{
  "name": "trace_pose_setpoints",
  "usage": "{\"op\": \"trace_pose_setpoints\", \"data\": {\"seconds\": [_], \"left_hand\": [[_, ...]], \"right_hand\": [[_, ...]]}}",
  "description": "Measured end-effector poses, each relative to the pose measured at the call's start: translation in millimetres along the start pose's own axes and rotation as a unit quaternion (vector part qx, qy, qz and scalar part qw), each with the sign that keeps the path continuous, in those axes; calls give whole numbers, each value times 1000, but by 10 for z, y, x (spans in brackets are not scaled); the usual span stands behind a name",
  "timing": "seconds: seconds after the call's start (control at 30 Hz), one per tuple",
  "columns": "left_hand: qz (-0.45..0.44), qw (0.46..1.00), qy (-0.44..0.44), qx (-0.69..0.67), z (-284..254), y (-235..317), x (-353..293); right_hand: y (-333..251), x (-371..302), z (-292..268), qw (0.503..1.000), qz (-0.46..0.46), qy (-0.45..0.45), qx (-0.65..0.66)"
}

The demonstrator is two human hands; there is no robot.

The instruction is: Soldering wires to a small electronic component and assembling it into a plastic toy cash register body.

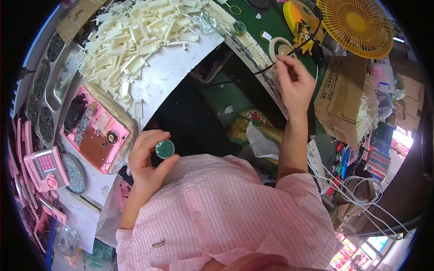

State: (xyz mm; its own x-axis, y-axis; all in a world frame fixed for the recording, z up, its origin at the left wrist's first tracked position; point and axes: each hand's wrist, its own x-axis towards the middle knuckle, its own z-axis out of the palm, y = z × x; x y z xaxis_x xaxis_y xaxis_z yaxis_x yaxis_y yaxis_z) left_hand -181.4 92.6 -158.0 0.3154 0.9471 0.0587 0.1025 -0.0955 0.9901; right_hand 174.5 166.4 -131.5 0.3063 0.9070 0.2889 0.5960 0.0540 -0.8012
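Note:
My left hand (147,158) is closed round a small round green disc (165,149) with a clear, shiny rim. It holds the disc by its edge between thumb and fingers, in front of my shirt. Farther off to the right, my right hand (296,83) is raised over the bench's edge. Its thumb and forefinger are pinched together; whatever lies between them, if anything, is too small to make out. Close by the fingertips are a pale roll of tape (272,47) and a black cable (264,70).
A heap of cream plastic parts (135,40) covers the left bench. Near it lie a pink toy housing (101,131), a pink toy telephone (47,168) and metal trays of small screws (72,79). A yellow fan (356,21) and a cardboard box (341,101) stand right.

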Motion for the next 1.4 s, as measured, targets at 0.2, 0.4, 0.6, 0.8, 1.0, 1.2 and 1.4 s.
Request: {"op": "trace_pose_setpoints", "data": {"seconds": [0.2, 0.4, 0.6, 0.8, 1.0, 1.2, 1.4], "left_hand": [[-35, 999, -18, -32, 42, 7, -18], [-46, 997, 25, -50, 14, -6, -56], [-55, 996, -17, -72, -89, 2, -160], [-33, 996, 54, -59, -210, -81, -275], [-48, 994, 20, -101, -294, -89, -354], [-36, 993, 35, -104, -268, -103, -329], [-19, 994, 41, -96, -237, -107, -319]], "right_hand": [[-261, 314, 5, 991, -56, -61, -109], [-343, 715, 113, 908, -157, -146, -359], [-150, 1230, 511, 733, -126, -303, -595], [136, 1296, 598, 722, -96, -308, -612], [22, 1312, 597, 691, -99, -303, -649], [-39, 1201, 533, 703, -106, -313, -629], [-256, 996, 498, 764, -121, -286, -566]]}}
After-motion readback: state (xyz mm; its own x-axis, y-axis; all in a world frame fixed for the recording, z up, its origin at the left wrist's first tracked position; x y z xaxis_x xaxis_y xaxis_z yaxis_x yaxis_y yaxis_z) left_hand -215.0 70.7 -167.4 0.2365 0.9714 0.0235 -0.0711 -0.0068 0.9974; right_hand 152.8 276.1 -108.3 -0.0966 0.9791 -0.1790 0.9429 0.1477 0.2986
